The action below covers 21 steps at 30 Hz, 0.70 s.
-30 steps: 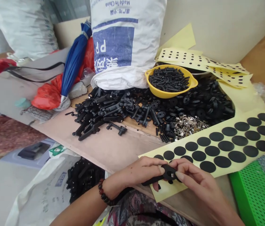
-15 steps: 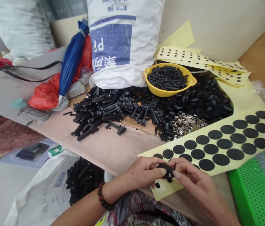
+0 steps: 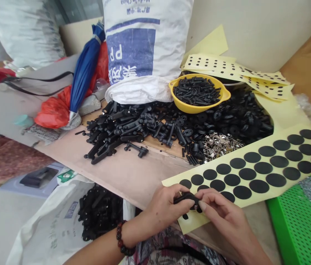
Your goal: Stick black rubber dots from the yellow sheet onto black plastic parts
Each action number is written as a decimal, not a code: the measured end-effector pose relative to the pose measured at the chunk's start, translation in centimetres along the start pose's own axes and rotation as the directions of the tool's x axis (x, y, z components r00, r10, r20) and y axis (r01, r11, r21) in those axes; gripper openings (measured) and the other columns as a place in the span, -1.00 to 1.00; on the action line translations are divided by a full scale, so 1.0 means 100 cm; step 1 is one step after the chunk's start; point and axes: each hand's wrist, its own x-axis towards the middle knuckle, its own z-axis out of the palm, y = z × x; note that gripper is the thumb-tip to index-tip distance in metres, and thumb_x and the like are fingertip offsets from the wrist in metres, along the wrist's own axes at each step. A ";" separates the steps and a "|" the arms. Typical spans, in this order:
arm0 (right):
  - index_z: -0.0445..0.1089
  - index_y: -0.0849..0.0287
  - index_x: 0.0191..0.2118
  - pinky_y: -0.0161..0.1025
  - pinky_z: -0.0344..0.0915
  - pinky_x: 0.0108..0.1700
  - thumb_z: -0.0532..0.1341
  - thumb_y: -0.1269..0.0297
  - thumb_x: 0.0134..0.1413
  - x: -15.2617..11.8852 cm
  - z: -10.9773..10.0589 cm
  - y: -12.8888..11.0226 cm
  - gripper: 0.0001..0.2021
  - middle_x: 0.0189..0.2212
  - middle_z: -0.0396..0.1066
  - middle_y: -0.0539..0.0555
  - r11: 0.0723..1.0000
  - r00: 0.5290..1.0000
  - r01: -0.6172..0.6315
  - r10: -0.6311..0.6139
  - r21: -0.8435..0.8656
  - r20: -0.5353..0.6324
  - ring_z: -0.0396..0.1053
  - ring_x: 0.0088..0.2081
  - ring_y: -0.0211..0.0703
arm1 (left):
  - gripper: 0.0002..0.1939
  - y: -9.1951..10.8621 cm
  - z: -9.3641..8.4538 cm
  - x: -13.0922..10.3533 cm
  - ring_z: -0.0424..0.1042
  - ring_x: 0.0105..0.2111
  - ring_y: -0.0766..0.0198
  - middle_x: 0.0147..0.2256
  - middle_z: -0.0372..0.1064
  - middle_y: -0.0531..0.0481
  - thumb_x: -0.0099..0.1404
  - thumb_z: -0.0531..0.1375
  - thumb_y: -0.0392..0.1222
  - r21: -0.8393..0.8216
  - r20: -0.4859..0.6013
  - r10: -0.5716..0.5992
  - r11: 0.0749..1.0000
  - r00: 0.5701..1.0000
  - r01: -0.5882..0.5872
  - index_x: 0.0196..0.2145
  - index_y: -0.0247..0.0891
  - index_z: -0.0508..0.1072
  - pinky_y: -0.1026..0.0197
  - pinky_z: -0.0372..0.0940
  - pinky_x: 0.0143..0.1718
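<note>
The held part (image 3: 186, 196) is black, the sheet (image 3: 196, 223) pale yellow with black dots (image 3: 242, 192), the umbrella (image 3: 85, 68) blue.

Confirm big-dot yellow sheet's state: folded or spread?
Spread: no fold shows in the yellow sheet, and rows of large black dots face up.

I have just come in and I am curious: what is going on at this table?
A person is handling a small black part: the left hand grips it and the right hand's fingertips pinch its end. They hold it over the near end of a yellow sheet bearing black discs. Beyond lie heaped black pieces, small metal pieces, and a filled yellow bowl.
</note>
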 end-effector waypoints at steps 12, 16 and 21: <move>0.51 0.10 -0.38 -0.30 0.41 -0.27 0.27 -0.01 0.02 -0.012 0.018 -0.002 -0.73 -0.39 0.49 0.09 0.978 0.985 -0.123 0.140 0.171 -0.096 0.43 -0.32 -0.05 | -0.69 -0.002 -0.003 -0.015 0.15 -0.56 0.39 -0.59 0.22 0.14 0.14 0.20 -0.17 -0.101 -0.094 -0.034 0.995 0.995 0.025 -0.18 -0.36 0.52 0.35 0.06 -0.52; 0.54 0.09 -0.42 -0.31 0.42 -0.29 0.29 0.02 0.01 -0.008 0.016 0.005 -0.75 -0.37 0.53 0.10 0.961 0.991 -0.123 0.132 0.249 -0.021 0.45 -0.31 -0.04 | -0.68 -0.005 0.000 -0.022 0.18 -0.54 0.38 -0.56 0.25 0.11 0.14 0.20 -0.17 -0.163 -0.127 -0.043 0.986 0.991 0.022 -0.17 -0.37 0.51 0.34 0.09 -0.50; 0.51 0.09 -0.43 -0.24 0.46 -0.24 0.31 -0.01 -0.02 -0.003 0.016 0.001 -0.74 -0.41 0.55 0.10 0.914 0.982 -0.140 0.177 0.380 -0.066 0.49 -0.33 -0.04 | -0.67 -0.006 0.001 -0.027 0.16 -0.55 0.38 -0.58 0.21 0.12 0.12 0.21 -0.17 -0.179 -0.149 -0.072 0.983 0.986 0.045 -0.16 -0.37 0.51 0.33 0.08 -0.50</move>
